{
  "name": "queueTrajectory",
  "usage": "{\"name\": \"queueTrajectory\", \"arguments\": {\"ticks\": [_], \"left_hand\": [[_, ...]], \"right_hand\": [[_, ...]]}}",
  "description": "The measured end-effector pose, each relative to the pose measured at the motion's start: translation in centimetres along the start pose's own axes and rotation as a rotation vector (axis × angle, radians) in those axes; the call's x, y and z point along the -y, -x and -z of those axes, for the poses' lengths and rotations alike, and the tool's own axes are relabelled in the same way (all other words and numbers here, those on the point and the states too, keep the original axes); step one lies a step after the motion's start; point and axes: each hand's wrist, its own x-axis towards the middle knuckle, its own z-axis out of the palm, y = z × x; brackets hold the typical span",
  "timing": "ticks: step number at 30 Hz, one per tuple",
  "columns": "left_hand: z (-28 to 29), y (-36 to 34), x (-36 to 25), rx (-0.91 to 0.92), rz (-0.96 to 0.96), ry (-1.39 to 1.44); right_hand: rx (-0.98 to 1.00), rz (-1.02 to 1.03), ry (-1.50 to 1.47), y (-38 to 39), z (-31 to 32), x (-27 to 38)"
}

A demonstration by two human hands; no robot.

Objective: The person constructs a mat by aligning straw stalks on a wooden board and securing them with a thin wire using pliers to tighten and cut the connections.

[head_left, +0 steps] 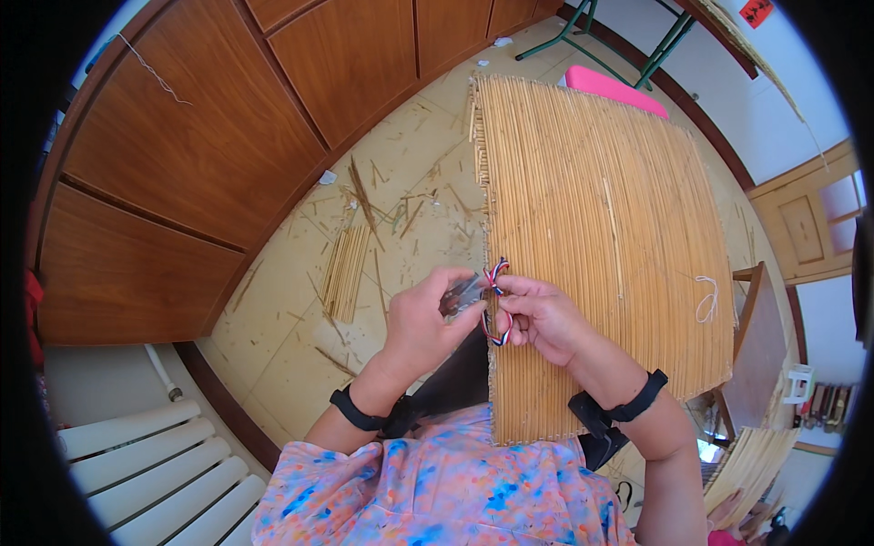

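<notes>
A large mat of straw-coloured reed stalks (583,209) lies in front of me, its left edge running up the middle of the view. At that edge a red, white and blue cord (496,273) forms a loop or knot, with another loop hanging just below. My right hand (543,318) pinches the cord between thumb and fingers, resting over the mat. Just left of the edge, my left hand (426,318) is curled round a shiny, grey, partly see-through thing (462,296), close to the cord; its kind is unclear.
Loose reed stalks (346,273) and scraps lie on the tiled floor (282,341) to the left. Wooden cabinets (191,136) line the left side, above a white radiator (164,464). A pink seat (614,89) shows behind the mat. White string (706,300) lies on the mat's right part.
</notes>
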Motion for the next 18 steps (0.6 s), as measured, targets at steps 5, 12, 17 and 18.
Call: {"name": "queueTrajectory", "arguments": {"ticks": [5,12,17,18], "left_hand": [[-1.6,-1.1,1.1,0.016,-0.052,0.031],[-2.1,-1.7,1.3,0.052,-0.134,-0.029],[-1.7,-1.7,1.7,0.097,-0.136,-0.091],[-1.6,-1.7,1.8,0.104,-0.092,-0.015]], "right_hand": [[0.038,0.002,0.031,-0.1,0.0,0.1],[-0.023,0.026,0.141,-0.5,-0.2,-0.6],[-0.039,0.051,0.273,-0.1,-1.1,-0.1],[-0.037,0.052,0.273,-0.1,-1.4,0.1]]}}
